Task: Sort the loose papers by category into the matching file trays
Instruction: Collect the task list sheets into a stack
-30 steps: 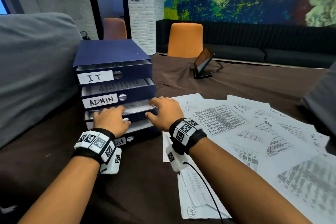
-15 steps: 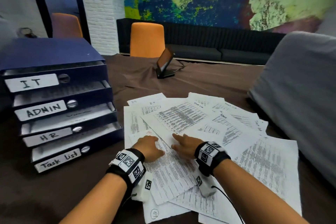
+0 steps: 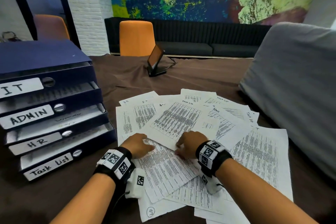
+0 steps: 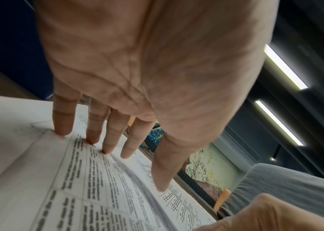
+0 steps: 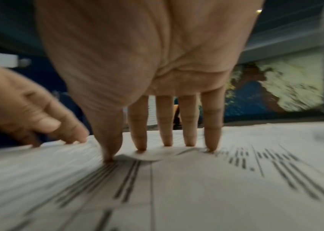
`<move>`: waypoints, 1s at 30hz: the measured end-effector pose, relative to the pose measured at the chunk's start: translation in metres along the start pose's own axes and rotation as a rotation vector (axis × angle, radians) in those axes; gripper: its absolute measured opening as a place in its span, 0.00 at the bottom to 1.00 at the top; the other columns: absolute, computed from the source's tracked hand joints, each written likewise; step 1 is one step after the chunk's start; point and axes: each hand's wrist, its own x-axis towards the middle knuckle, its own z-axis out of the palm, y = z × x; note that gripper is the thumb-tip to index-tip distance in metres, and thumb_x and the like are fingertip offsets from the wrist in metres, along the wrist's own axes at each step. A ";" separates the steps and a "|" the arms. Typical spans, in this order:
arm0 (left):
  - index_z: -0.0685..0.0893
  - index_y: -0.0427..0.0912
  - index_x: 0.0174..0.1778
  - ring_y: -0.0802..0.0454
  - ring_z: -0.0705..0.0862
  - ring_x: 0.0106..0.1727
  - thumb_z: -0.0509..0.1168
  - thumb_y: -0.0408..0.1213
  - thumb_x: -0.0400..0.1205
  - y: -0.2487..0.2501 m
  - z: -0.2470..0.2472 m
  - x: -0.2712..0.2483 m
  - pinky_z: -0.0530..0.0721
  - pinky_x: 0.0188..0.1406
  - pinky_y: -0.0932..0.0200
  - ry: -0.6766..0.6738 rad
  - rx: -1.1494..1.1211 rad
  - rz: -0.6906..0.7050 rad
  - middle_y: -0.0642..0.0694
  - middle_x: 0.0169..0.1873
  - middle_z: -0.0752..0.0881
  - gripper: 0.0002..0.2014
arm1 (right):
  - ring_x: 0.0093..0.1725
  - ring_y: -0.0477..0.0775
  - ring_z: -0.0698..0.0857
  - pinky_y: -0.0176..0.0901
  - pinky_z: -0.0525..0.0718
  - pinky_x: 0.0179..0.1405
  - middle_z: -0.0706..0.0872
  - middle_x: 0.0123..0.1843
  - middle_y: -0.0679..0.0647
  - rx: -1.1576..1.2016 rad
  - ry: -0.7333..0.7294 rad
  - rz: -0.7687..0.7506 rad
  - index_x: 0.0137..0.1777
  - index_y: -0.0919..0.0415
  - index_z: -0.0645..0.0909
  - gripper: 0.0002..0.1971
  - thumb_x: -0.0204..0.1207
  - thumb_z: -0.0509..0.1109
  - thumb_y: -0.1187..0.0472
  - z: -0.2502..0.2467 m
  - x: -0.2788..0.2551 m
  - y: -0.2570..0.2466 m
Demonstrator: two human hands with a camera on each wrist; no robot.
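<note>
A brown-clothed table point(image 3: 190, 78) fills the head view, bounded at 3 o'clock by a grey covered shape point(image 3: 294, 82) and at 9 o'clock by a blue stack of file trays point(image 3: 54, 107). Open cloth runs from the centre toward 12 o'clock, broken only by a small propped screen point(image 3: 155, 60); bare cloth also lies at 7 o'clock, below the trays. An orange chair point(image 3: 136, 38) stands at the table's far edge, with a dark sofa and a painted wall behind it.

The trays carry handwritten labels, top to bottom: IT, ADMIN, HR, Task list. Their left side is cut off by the frame.

The loose papers point(image 3: 181, 120) fan across the table from the centre toward 5 o'clock, overlapping, just beside the trays; the lowest sheets run out of frame at 6 o'clock. Most print is too small to read, though headings such as IT, Admin and Task list show on some sheets.

The left hand point(image 3: 139, 144) and right hand point(image 3: 189, 144) rest on the pile near its front. Both wrist views are blurred, yet show straight, slightly spread fingers: the left fingertips point(image 4: 62, 131) press a sheet near its corner, and the right fingertips point(image 5: 140, 146) press down on another sheet.
</note>
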 end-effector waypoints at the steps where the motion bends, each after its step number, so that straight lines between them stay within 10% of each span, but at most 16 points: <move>1: 0.75 0.45 0.79 0.49 0.76 0.75 0.70 0.55 0.80 -0.001 0.000 0.002 0.72 0.72 0.59 0.005 -0.039 0.012 0.48 0.77 0.76 0.33 | 0.52 0.58 0.88 0.47 0.86 0.51 0.90 0.52 0.54 -0.040 0.031 -0.016 0.56 0.57 0.88 0.16 0.79 0.68 0.47 0.000 -0.002 -0.005; 7: 0.51 0.42 0.88 0.38 0.73 0.79 0.59 0.61 0.86 -0.004 -0.006 0.005 0.70 0.78 0.44 0.154 -0.438 -0.076 0.39 0.81 0.72 0.41 | 0.37 0.59 0.76 0.44 0.71 0.38 0.70 0.30 0.51 -0.116 0.233 -0.083 0.43 0.56 0.72 0.06 0.81 0.60 0.65 -0.012 -0.015 -0.020; 13: 0.69 0.36 0.68 0.31 0.88 0.57 0.58 0.61 0.86 -0.002 -0.020 -0.007 0.85 0.46 0.45 0.031 -1.322 -0.336 0.29 0.59 0.86 0.29 | 0.41 0.55 0.85 0.41 0.78 0.38 0.89 0.41 0.51 0.177 0.378 -0.194 0.45 0.55 0.84 0.08 0.80 0.63 0.62 -0.026 -0.042 -0.010; 17: 0.79 0.31 0.61 0.35 0.88 0.45 0.64 0.56 0.84 -0.011 -0.020 -0.006 0.86 0.47 0.42 -0.120 -1.290 -0.310 0.31 0.52 0.87 0.27 | 0.54 0.44 0.87 0.41 0.83 0.55 0.91 0.53 0.43 0.326 0.138 -0.313 0.51 0.52 0.89 0.08 0.80 0.69 0.55 -0.017 -0.065 0.002; 20: 0.81 0.29 0.56 0.35 0.85 0.51 0.67 0.47 0.85 -0.009 -0.012 -0.009 0.82 0.66 0.34 -0.166 -1.240 -0.323 0.31 0.48 0.87 0.20 | 0.57 0.41 0.86 0.38 0.82 0.59 0.90 0.58 0.43 0.327 0.003 -0.362 0.54 0.52 0.90 0.10 0.80 0.69 0.56 -0.013 -0.071 0.008; 25: 0.79 0.38 0.49 0.46 0.81 0.49 0.65 0.40 0.88 0.001 -0.005 -0.008 0.80 0.49 0.62 -0.042 -0.906 -0.335 0.42 0.52 0.84 0.08 | 0.62 0.37 0.82 0.44 0.77 0.66 0.88 0.62 0.39 0.443 -0.129 -0.272 0.53 0.47 0.90 0.09 0.76 0.73 0.48 -0.013 -0.068 0.016; 30: 0.80 0.22 0.63 0.25 0.86 0.59 0.59 0.10 0.78 -0.020 -0.005 -0.006 0.87 0.54 0.30 -0.035 -1.103 -0.273 0.23 0.59 0.86 0.18 | 0.69 0.50 0.80 0.55 0.78 0.71 0.82 0.72 0.48 0.707 0.106 0.077 0.63 0.44 0.83 0.26 0.72 0.70 0.30 -0.007 -0.037 0.035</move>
